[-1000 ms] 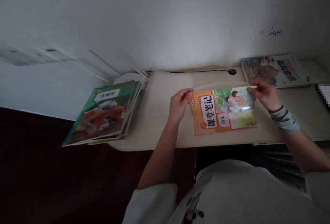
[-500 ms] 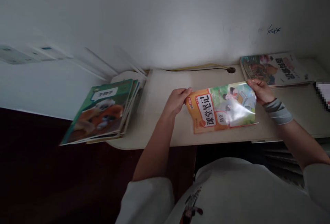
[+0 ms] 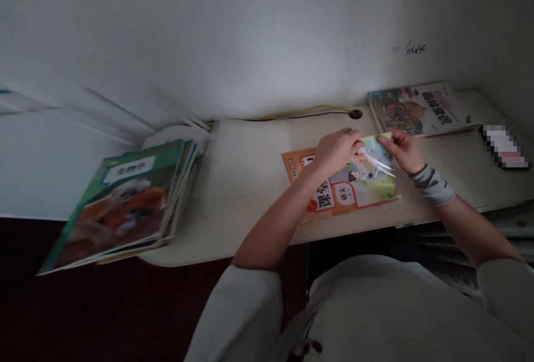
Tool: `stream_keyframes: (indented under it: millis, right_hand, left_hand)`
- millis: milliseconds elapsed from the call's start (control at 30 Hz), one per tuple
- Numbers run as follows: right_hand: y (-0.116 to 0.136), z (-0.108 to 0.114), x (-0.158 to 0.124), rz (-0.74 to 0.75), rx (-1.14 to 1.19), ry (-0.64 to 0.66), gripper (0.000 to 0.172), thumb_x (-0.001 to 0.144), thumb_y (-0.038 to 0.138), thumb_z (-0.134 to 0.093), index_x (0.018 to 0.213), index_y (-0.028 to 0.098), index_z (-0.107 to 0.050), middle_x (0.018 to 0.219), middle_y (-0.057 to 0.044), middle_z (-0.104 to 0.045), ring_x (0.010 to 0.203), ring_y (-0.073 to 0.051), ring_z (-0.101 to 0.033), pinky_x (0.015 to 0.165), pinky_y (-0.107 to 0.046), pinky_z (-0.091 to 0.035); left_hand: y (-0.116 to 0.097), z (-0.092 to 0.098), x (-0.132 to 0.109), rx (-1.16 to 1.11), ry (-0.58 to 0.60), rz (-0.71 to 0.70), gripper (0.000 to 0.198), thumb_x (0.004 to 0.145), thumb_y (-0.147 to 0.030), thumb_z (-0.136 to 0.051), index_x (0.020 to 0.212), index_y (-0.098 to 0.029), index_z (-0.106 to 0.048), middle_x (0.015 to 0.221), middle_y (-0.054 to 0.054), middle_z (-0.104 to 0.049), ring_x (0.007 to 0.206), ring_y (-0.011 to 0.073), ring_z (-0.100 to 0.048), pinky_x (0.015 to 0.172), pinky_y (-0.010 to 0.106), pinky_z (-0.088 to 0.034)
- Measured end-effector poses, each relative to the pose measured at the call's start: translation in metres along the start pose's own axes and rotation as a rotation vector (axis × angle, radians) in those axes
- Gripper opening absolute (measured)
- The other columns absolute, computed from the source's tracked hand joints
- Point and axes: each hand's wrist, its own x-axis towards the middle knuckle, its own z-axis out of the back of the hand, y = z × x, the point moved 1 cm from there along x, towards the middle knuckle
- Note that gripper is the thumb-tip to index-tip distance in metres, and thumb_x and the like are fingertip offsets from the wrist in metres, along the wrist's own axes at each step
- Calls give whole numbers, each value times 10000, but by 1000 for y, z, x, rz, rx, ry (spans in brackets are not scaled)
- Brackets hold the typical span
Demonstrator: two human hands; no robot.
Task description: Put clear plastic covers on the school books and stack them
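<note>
Left hand: narrow (image 3: 340, 150), fingertips bunched on the workbook's far edge, seemingly in a pinch; its thumb is mostly hidden.
Right hand: closed on the far right corner of the workbook (image 3: 403, 152), thumb on the front cover, a grey wristband (image 3: 434, 185) below it.
Workbook: orange and green, directly below both hands and towards the body (image 3: 369, 187); whether it rests flat or is slightly raised, I cannot tell.
Long axis: left to right across the body, the right end a little farther away; the orange end reaches out beyond the left hand, partly under that forearm.
Nearer hand: both touch the far edge, close together near the right end; the right has the corner, the left is nearer the orange end.
Desk edge: bodyward of the hands, just past the workbook's near side; the desk (image 3: 246, 201) stretches widest to the left of the hands.
Beyond the hands: a cable hole (image 3: 355, 114), a yellow cable (image 3: 300, 111) and the wall (image 3: 250, 34), leaving shallow room.
Right of the hands: picture-covered books (image 3: 421, 110) just past the right hand, then a phone (image 3: 507, 148) farther out.
Far left: a green-topped pile (image 3: 125, 203), well apart, overhanging the desk's rounded end.
</note>
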Motion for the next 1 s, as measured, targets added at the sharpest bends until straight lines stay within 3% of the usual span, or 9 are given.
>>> stream_keyframes:
  millis: [133, 233, 300, 433, 533, 633, 833, 1000]
  right_hand:
    - [-10, 9, -28, -82, 59, 134, 463, 674, 670, -644, 729, 222, -542, 618, 42, -494, 551, -101, -421, 511, -242, -384]
    - [-21, 13, -46, -125, 64, 306, 430, 702, 633, -635, 711, 205, -594, 632, 29, -552, 584, -114, -468, 577, -271, -435]
    - [-27, 13, -50, -128, 43, 339, 434, 739, 628, -594, 681, 197, -586, 616, 30, -537, 575, -112, -456, 577, -271, -422]
    - [-35, 10, -44, -86, -195, 277, 508, 782, 644, -502, 531, 211, -411, 497, 52, -353, 493, -93, -324, 488, -245, -283]
    - [-39, 8, -42, -54, -459, 257, 487, 822, 594, -441, 514, 221, -380, 471, 43, -327, 480, -107, -318, 500, -264, -253]
    - [-41, 10, -46, -66, -600, 174, 397, 822, 526, -474, 568, 225, -426, 499, 26, -419, 494, -126, -388, 528, -276, -285]
    - [-46, 12, -53, -55, -535, 60, 284, 814, 469, -523, 674, 233, -449, 565, 30, -481, 528, -135, -443, 549, -269, -349]
    - [-52, 7, -41, 102, -537, -57, 215, 791, 339, -518, 631, 228, -426, 663, -6, -482, 635, -153, -468, 628, -293, -396]
  left_hand:
    - [6, -1, 6, -135, 0, 1, 240, 918, -268, -480, 782, -177, -655, 792, 33, -647, 785, 155, -589, 775, 280, -405]
    - [17, 1, 12, -183, -19, 26, 257, 920, -275, -476, 748, -180, -642, 716, 20, -613, 736, 150, -574, 747, 279, -388]
    - [26, -3, 21, -152, -5, 35, 280, 928, -286, -452, 750, -175, -637, 697, 19, -601, 726, 156, -574, 724, 278, -383]
    - [46, -29, 42, 2, 147, 88, 326, 934, -322, -421, 744, -162, -632, 734, 53, -627, 758, 193, -597, 693, 288, -382]
    - [57, -49, 46, 59, 260, 89, 348, 935, -363, -409, 771, -169, -645, 817, 84, -664, 807, 214, -611, 709, 292, -388]
    - [62, -58, 43, 24, 264, 86, 389, 943, -386, -375, 761, -183, -652, 816, 88, -677, 794, 212, -617, 717, 292, -395]
    - [67, -56, 47, -48, 225, 87, 391, 914, -441, -412, 750, -183, -657, 745, 75, -663, 705, 193, -588, 641, 279, -373]
    - [70, -59, 49, -133, 220, 104, 473, 865, -501, -442, 560, -165, -578, 474, -4, -432, 530, 131, -453, 548, 258, -286]
